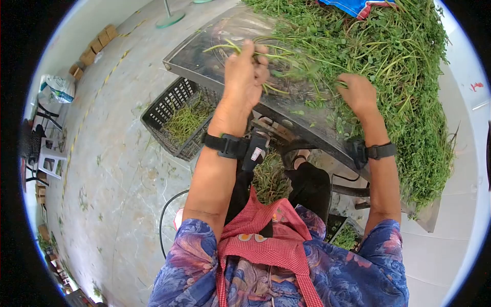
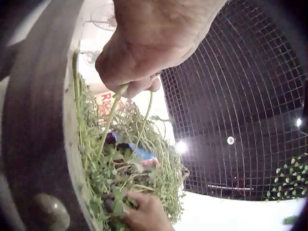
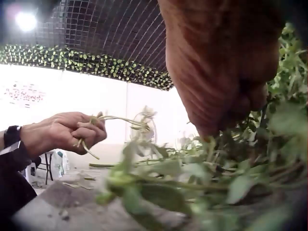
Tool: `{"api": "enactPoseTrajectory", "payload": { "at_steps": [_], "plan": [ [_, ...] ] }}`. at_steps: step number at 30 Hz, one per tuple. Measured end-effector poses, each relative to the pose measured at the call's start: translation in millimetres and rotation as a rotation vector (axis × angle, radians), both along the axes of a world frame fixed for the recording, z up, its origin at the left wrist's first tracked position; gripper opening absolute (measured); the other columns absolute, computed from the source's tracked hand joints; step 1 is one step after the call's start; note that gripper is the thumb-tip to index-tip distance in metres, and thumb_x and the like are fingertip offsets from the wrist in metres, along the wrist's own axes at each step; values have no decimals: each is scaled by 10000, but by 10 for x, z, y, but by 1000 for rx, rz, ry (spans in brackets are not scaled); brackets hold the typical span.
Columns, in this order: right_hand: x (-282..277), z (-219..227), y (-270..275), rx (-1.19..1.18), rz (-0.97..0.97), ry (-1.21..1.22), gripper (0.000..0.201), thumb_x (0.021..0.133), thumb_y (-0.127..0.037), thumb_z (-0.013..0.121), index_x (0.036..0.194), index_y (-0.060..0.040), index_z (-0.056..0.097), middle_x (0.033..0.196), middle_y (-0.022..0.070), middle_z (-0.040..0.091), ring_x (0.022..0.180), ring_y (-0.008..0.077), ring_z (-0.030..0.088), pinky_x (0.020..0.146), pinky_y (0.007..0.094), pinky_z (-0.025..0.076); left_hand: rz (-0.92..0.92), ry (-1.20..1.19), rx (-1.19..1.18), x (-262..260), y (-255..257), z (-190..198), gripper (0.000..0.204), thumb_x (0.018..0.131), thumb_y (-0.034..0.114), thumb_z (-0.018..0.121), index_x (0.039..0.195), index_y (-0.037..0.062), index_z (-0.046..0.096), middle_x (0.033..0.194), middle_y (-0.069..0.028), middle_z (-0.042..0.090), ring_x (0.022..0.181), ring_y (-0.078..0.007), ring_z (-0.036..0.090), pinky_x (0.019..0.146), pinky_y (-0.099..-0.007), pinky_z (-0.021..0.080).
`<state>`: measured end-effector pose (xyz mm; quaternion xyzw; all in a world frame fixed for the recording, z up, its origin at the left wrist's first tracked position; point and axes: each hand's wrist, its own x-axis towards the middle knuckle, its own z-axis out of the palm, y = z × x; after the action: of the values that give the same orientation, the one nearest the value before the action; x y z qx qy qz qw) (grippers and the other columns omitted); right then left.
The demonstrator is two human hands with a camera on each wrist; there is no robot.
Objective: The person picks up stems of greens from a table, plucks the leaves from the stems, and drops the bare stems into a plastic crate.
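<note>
Above the near part of a dark-topped table (image 1: 192,53), my left hand (image 1: 244,74) grips a few long green stems (image 2: 111,115). Their ends stick out on both sides of the curled fingers. My right hand (image 1: 359,94) is at the near side of a big heap of leafy greens (image 1: 404,102), thumb and fingers pinching a green stem there. Seen from the right wrist, that hand's fingertips are partly hidden among leaves. Loose stems (image 1: 276,91) lie on the tabletop between the two hands.
Below the table's left edge a black plastic crate (image 1: 153,110) holds cut green stems (image 1: 186,120). More greens lie on the floor between the feet (image 1: 268,179). A blue and red bag (image 1: 348,6) lies on the heap's far side. A white stool (image 1: 51,156) stands far left.
</note>
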<state>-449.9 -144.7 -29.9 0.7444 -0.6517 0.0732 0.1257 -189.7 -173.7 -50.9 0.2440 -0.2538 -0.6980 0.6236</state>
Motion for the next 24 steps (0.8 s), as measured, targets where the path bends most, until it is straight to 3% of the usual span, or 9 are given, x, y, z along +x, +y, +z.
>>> {"api": "enactPoseTrajectory", "payload": {
  "at_steps": [4,6,7,8,10,13,16,22,24],
  "plan": [
    [-200,118,69,24,-51,-125,235,766,-242,634,969,-129,667,895,112,659,840,282,626,725,387,492,5,45,-8,83,-41,-15,309,956,282,453,826,9,512,656,-19,448,483,-70,345,368,-196,256],
    [-69,281,121,-97,180,-679,274,766,-244,652,981,-76,669,817,93,671,777,192,634,726,329,479,-24,44,-13,65,-15,-27,306,956,300,452,834,26,514,655,-18,444,479,-72,343,370,-195,259],
    [95,389,155,-139,286,-723,287,783,-246,659,970,-29,676,713,25,648,635,92,555,610,258,440,-106,117,-58,49,-16,-41,307,956,308,450,825,38,514,654,-14,444,476,-69,342,370,-193,260],
    [236,445,206,-144,276,-729,287,783,-246,659,970,-29,676,713,25,648,635,92,555,610,258,440,-189,192,-106,26,-20,-41,308,956,316,447,816,50,515,653,-9,444,474,-67,342,369,-192,260],
    [488,514,304,282,173,-1177,286,804,-252,663,988,-34,677,675,-39,582,539,42,431,485,205,331,-282,265,-128,0,-7,-34,310,956,322,446,808,58,514,652,-5,451,469,-63,342,369,-190,262],
    [719,348,308,395,226,-1433,336,802,-277,684,1015,-18,665,661,-83,507,516,5,324,446,178,208,-358,319,-138,-3,41,-21,315,955,330,447,796,68,514,648,3,464,461,-56,343,370,-184,265],
    [825,239,342,409,212,-1383,385,791,-289,700,1042,-2,649,631,-96,472,512,0,309,441,188,185,-367,281,-119,-22,66,-20,317,953,333,452,787,71,517,643,3,481,453,-55,345,373,-179,270],
    [924,136,366,355,251,-1173,289,793,-246,676,883,29,669,638,-41,544,576,53,455,539,224,385,-282,100,-169,-21,75,29,315,953,327,453,830,52,544,661,-29,510,504,-94,403,409,-212,326],
    [929,32,388,337,237,-1102,266,792,-227,666,853,32,666,631,-14,568,590,65,479,571,240,416,49,-65,-211,-80,93,64,319,956,324,445,863,37,548,687,-44,519,556,-127,431,475,-251,371]
  ]
}}
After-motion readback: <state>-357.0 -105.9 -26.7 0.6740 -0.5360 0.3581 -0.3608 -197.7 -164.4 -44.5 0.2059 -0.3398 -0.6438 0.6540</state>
